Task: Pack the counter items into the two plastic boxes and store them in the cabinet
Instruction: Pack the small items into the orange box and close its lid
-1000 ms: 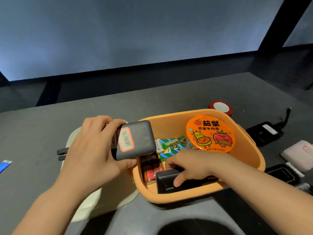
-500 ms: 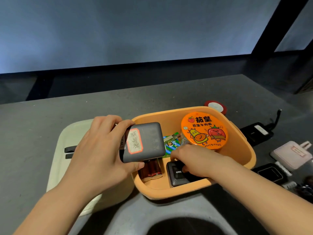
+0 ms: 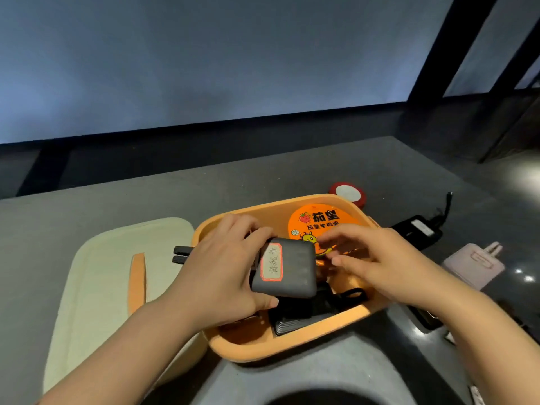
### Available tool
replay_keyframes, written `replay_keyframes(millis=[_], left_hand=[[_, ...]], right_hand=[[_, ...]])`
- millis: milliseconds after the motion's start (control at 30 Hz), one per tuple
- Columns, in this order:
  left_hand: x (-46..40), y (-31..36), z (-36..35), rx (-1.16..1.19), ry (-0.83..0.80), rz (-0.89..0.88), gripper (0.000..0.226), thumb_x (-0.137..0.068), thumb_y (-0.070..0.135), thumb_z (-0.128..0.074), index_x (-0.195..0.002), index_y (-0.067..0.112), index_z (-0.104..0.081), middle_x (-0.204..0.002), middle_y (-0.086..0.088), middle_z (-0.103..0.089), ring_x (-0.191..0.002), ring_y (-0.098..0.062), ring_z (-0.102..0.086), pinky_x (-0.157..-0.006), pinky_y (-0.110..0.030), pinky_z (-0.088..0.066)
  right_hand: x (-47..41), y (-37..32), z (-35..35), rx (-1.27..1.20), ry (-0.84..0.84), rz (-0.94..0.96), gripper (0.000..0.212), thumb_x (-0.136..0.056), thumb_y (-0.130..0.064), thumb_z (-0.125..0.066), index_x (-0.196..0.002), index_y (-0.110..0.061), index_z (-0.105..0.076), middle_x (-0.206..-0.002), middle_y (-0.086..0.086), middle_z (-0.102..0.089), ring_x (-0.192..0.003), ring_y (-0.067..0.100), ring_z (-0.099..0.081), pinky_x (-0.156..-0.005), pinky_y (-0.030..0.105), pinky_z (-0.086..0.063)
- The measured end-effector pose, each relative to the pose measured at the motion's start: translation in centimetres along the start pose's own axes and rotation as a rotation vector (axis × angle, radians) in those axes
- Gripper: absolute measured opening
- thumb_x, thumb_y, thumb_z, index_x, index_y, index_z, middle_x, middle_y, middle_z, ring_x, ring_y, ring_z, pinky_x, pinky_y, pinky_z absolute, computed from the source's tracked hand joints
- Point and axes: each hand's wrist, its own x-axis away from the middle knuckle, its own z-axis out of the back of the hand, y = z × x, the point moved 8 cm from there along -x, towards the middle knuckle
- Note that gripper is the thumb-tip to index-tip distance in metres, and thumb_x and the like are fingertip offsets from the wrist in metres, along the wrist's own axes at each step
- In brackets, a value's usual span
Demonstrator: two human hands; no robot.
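My left hand (image 3: 222, 276) grips a grey power bank (image 3: 287, 268) with a red-edged label and holds it over the orange box (image 3: 286, 344). Inside the box lie an orange noodle cup lid (image 3: 321, 222) at the back and a black charger (image 3: 295, 317) at the front, partly hidden under the power bank. My right hand (image 3: 377, 261) hovers above the box with relaxed, spread fingers, just right of the power bank and holding nothing. The cream box (image 3: 102, 276) with an orange strap stands left of the orange one.
On the grey counter behind the orange box sits a red round tin (image 3: 347, 194). To the right lie a black adapter with cable (image 3: 420, 229), a pink pouch (image 3: 473, 266) and a dark device (image 3: 423, 317) by my right forearm.
My left hand carried the power bank rightward over the orange box. My right hand left the black charger and rose above the box with fingers spread.
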Motion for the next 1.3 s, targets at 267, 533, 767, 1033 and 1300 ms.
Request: replay_keyframes(millis=[267,533,767,1033,1300], left_hand=[[-1.0,2.3,3.3,-0.266,0.055,-0.377,0.086,-0.057,0.037,-0.077,-0.135,0.029,-0.043,-0.132,0.006,-0.047,-0.126,-0.017,-0.037,-0.117,-0.047,-0.002],[4.4,-1.9,2.9,0.946,0.414,0.469,0.047,-0.087,0.026,-0.063,-0.125,0.046,-0.045,-0.13,0.023,-0.05,-0.117,0.011,-0.046,-0.1,-0.02,-0.04],[4.5,0.3,0.2,1.347,0.243,0.531,0.029,-0.089,0.031,-0.058,-0.117,0.027,-0.063,-0.105,0.004,-0.072,-0.099,-0.01,-0.067,-0.077,-0.026,-0.054],[4.3,-0.7,2.8,1.162,0.0,0.419,0.027,-0.086,0.013,-0.063,-0.112,0.017,-0.066,-0.102,-0.007,-0.071,-0.087,-0.014,-0.066,-0.077,-0.029,-0.053],[3.0,-0.3,3.1,0.989,-0.125,0.324,0.023,-0.083,0.026,-0.066,-0.106,0.024,-0.069,-0.099,-0.001,-0.071,-0.09,-0.016,-0.066,-0.075,-0.032,-0.055]], right_hand=[[-0.6,-2.2,-2.9,-0.397,-0.103,-0.101,0.022,-0.086,-0.036,-0.068,-0.105,-0.026,-0.069,-0.099,-0.006,-0.072,-0.092,0.009,-0.068,-0.078,0.028,-0.054],[0.3,-3.3,-5.7,-1.062,0.184,-0.317,0.017,-0.087,-0.024,-0.066,-0.094,-0.011,-0.074,-0.091,0.002,-0.076,-0.085,0.01,-0.071,-0.062,0.02,-0.055],[1.9,-7.0,-4.8,-0.771,0.217,-0.093,0.022,-0.085,-0.039,-0.066,-0.099,-0.025,-0.075,-0.09,-0.009,-0.075,-0.087,0.004,-0.07,-0.067,0.015,-0.052],[2.6,-11.1,1.1,0.667,0.242,0.569,0.099,-0.064,-0.048,-0.08,-0.148,-0.032,-0.03,-0.155,-0.007,-0.03,-0.144,0.013,-0.024,-0.115,0.04,-0.022],[1.2,-12.6,-1.6,0.678,0.056,0.706,0.077,-0.066,-0.043,-0.076,-0.134,-0.024,-0.045,-0.126,-0.006,-0.057,-0.113,0.012,-0.053,-0.086,0.034,-0.052]])
